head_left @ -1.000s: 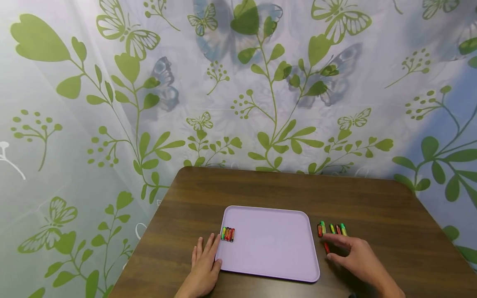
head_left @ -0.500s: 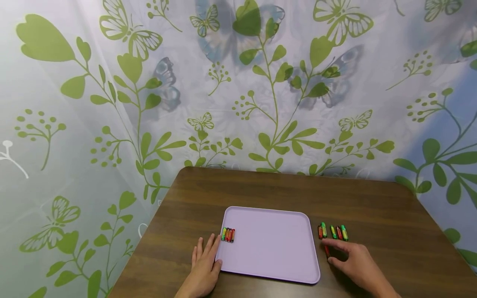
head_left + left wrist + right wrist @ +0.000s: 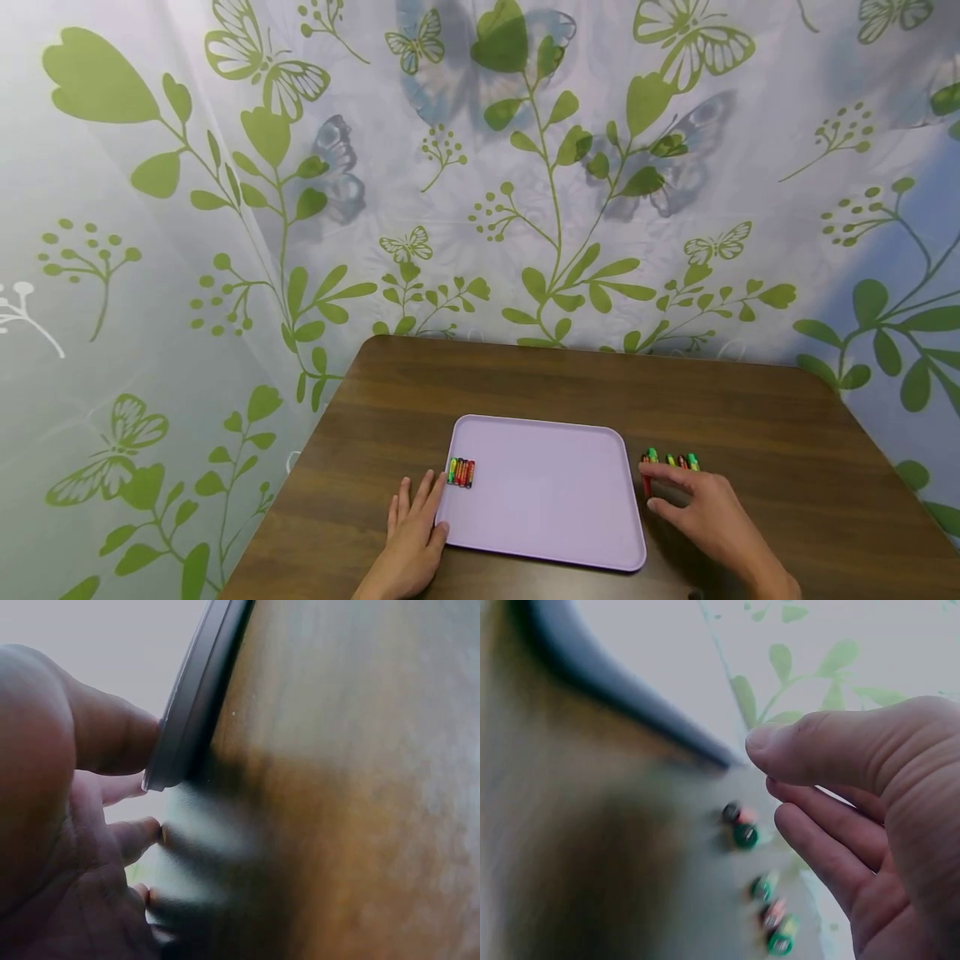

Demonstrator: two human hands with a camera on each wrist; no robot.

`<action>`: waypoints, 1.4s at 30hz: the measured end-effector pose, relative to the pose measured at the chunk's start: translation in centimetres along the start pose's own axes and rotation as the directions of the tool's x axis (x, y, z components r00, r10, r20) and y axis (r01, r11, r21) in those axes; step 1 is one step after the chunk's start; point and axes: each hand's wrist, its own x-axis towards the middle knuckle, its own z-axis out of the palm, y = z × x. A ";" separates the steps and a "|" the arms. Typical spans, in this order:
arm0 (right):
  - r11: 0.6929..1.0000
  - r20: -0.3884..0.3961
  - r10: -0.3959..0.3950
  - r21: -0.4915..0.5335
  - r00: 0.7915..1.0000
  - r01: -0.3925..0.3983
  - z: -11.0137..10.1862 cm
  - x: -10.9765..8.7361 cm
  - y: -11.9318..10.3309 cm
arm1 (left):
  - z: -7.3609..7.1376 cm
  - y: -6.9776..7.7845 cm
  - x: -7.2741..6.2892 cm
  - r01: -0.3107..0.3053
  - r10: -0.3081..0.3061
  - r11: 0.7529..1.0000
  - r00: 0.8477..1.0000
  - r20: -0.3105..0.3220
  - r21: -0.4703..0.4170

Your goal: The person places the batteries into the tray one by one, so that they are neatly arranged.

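A lilac tray (image 3: pixel 555 492) lies on the wooden table. My left hand (image 3: pixel 408 537) rests at its left edge, fingers straight; in the left wrist view the thumb (image 3: pixel 116 739) touches the rim. Inside the tray, by that edge, a row of several small green and red batteries (image 3: pixel 461 472) lies side by side. To the right of the tray, my right hand (image 3: pixel 708 508) pinches a red battery (image 3: pixel 647 486) between thumb and fingers, close to the tray's right rim. In the right wrist view, the thumb (image 3: pixel 802 746) hides that battery.
Beyond my right hand several more batteries (image 3: pixel 693 462) stand in a loose row on the table (image 3: pixel 570 379), partly hidden by the hand; their green and dark ends (image 3: pixel 780 943) show in the right wrist view. A curtain (image 3: pixel 480 183) with leaves and butterflies hangs behind the table.
My right hand has moved a little forward and left toward the tray, carrying the red battery from its spot on the table. My left hand has stayed at the tray's edge.
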 end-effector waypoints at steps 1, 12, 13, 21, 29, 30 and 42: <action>1.000 -0.006 -0.008 0.017 1.000 0.009 0.0 0.3 -0.3 | 0.0 0.0 0.0 -0.001 0.001 1.000 1.000 -0.002 0.001; 0.991 0.008 -0.031 0.129 0.999 0.029 1.9 4.1 -3.9 | 0.2 -0.4 0.0 -0.012 0.012 1.000 1.000 -0.020 0.005; 0.991 0.018 -0.027 0.132 0.999 0.024 2.1 4.4 -4.3 | 0.0 -0.1 -0.1 -0.013 0.013 1.000 1.000 -0.017 0.008; 0.980 0.060 -0.104 0.175 0.993 0.092 5.1 6.6 -6.8 | 0.1 -0.2 -0.1 -0.019 0.019 1.000 1.000 -0.022 0.008; 0.952 0.088 -0.194 0.259 0.977 0.165 8.8 7.7 -9.8 | 0.3 -0.3 -0.3 -0.019 0.019 1.000 1.000 -0.021 -0.001; 0.947 0.090 -0.201 0.273 0.976 0.169 9.2 7.8 -10.1 | 0.3 -0.3 -0.3 -0.018 0.018 1.000 1.000 -0.020 -0.004; 0.917 0.120 -0.248 0.349 0.961 0.193 12.9 8.2 -13.1 | 0.5 0.2 -0.5 -0.017 0.017 1.000 0.999 -0.042 0.015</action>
